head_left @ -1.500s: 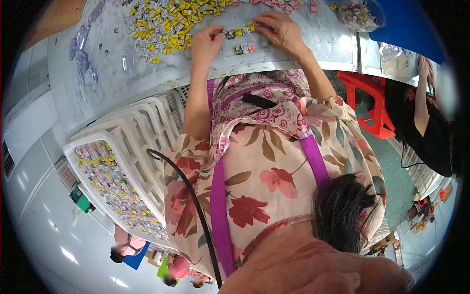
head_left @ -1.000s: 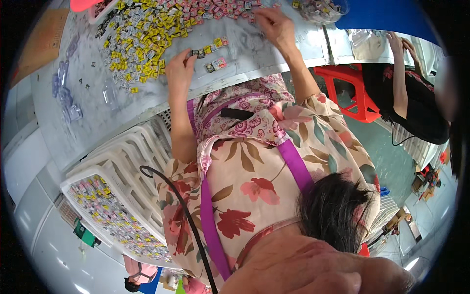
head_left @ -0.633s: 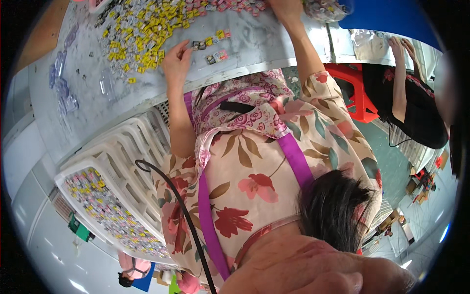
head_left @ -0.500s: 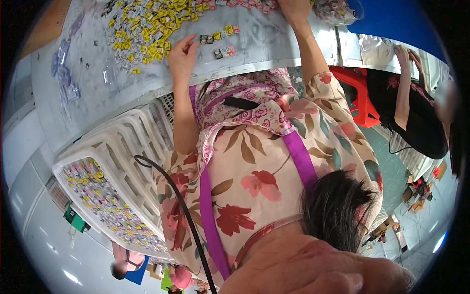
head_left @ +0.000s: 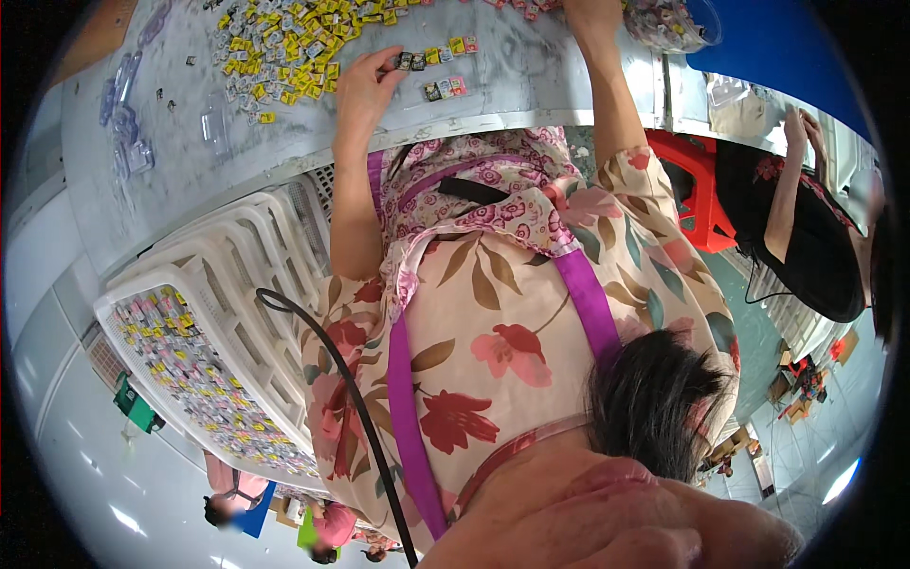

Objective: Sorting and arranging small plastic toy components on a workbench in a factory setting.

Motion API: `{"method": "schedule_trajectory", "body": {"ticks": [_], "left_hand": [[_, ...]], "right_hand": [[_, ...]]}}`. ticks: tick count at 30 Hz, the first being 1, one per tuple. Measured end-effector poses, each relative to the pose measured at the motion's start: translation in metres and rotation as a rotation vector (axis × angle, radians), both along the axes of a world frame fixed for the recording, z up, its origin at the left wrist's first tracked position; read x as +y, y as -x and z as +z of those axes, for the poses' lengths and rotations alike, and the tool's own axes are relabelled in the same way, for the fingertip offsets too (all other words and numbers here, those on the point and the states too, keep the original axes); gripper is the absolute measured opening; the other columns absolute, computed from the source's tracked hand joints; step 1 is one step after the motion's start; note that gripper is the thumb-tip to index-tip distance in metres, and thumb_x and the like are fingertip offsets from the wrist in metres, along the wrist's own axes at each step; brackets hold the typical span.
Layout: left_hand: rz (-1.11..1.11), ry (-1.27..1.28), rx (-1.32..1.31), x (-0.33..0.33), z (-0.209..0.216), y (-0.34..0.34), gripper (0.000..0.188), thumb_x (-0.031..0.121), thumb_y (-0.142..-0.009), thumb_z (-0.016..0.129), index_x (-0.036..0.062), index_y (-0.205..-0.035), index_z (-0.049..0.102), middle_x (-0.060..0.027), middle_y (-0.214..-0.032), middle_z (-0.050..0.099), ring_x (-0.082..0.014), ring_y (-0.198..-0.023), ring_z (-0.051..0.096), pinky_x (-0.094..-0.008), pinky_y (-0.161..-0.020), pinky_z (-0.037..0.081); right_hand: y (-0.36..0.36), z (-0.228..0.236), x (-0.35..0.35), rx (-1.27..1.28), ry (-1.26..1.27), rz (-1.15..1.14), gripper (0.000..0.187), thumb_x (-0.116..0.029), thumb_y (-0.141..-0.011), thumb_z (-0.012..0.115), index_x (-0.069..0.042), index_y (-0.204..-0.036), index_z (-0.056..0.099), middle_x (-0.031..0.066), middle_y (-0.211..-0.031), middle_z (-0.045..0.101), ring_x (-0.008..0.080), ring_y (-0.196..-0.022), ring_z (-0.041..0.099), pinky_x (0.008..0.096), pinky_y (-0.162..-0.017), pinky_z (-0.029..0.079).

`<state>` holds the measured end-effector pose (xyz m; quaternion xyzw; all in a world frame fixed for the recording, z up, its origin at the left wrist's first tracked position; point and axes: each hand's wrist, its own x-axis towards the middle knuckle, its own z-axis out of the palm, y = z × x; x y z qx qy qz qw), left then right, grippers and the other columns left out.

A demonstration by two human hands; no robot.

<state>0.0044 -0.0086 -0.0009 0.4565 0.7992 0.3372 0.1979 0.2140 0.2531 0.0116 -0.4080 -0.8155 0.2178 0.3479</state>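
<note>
My left hand point(head_left: 366, 92) rests over the marble-patterned table point(head_left: 294, 142), thumb and forefinger pinched at the left end of a row of small square pieces point(head_left: 444, 54). The piece at that end is black point(head_left: 405, 62); yellow and pink ones follow toward the right. Just below lies a shorter row point(head_left: 445, 88) with black, pale and pink pieces. My right hand point(head_left: 595, 17) is at the top edge, left of a clear round tub point(head_left: 671, 27) of small pieces. Its fingers are cut off by the frame, so what they hold is hidden.
A heap of yellow and grey pieces point(head_left: 284, 57) spreads beyond my left hand. Clear plastic containers point(head_left: 123, 133) lie at far left. Stacked white trays point(head_left: 204, 266) stand beside me, one filled with pieces. A red stool point(head_left: 684, 190) and a co-worker point(head_left: 787, 209) are to the right.
My left hand has moved slightly right and away from me, its fingertips closing onto the end of the upper row. My right hand stays near the tub. The whole view has shifted a little.
</note>
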Motion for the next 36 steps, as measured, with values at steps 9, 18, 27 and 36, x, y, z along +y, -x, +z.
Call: {"method": "schedule_trajectory", "body": {"ticks": [9, 18, 27, 36], "left_hand": [[0.024, -0.007, 0.048, 0.004, 0.0, -0.004, 0.031, 0.016, -0.077, 0.077, 0.0086, -0.107, 0.072, -0.0091, -0.081, 0.067, -0.0249, -0.074, 0.065, -0.0362, -0.069, 0.051], [-0.044, -0.059, 0.15, 0.009, 0.005, -0.009, 0.041, 0.017, -0.075, 0.08, 0.0085, -0.114, 0.071, -0.0114, -0.107, 0.063, -0.0218, -0.076, 0.061, -0.034, -0.071, 0.051], [-0.119, -0.009, 0.145, 0.017, 0.003, -0.008, 0.04, 0.013, -0.073, 0.08, 0.0069, -0.112, 0.072, -0.0144, -0.109, 0.065, -0.0321, -0.091, 0.065, -0.0399, -0.08, 0.052], [-0.149, -0.039, 0.155, 0.021, 0.001, -0.009, 0.039, 0.016, -0.073, 0.08, 0.0079, -0.111, 0.072, -0.0163, -0.106, 0.064, -0.035, -0.096, 0.063, -0.0416, -0.084, 0.051]], "right_hand": [[-0.002, 0.003, -0.076, 0.094, 0.369, 0.188, 0.019, -0.019, -0.087, 0.071, -0.009, -0.103, 0.075, 0.0081, -0.084, 0.072, 0.0171, -0.074, 0.066, 0.0269, -0.068, 0.051], [-0.002, -0.023, -0.083, -0.12, -0.037, 0.306, 0.028, -0.022, -0.085, 0.073, -0.006, -0.109, 0.07, 0.0117, -0.097, 0.068, 0.0297, -0.078, 0.067, 0.0369, -0.07, 0.053], [0.002, -0.019, -0.082, -0.139, -0.055, 0.609, 0.047, -0.015, -0.08, 0.076, -0.006, -0.124, 0.062, 0.0118, -0.121, 0.06, 0.0312, -0.098, 0.064, 0.0385, -0.081, 0.054], [0.017, -0.015, -0.091, -0.208, -0.061, 0.62, 0.046, -0.024, -0.08, 0.075, -0.012, -0.123, 0.063, 0.0074, -0.115, 0.061, 0.0293, -0.1, 0.063, 0.0382, -0.082, 0.053]]}}
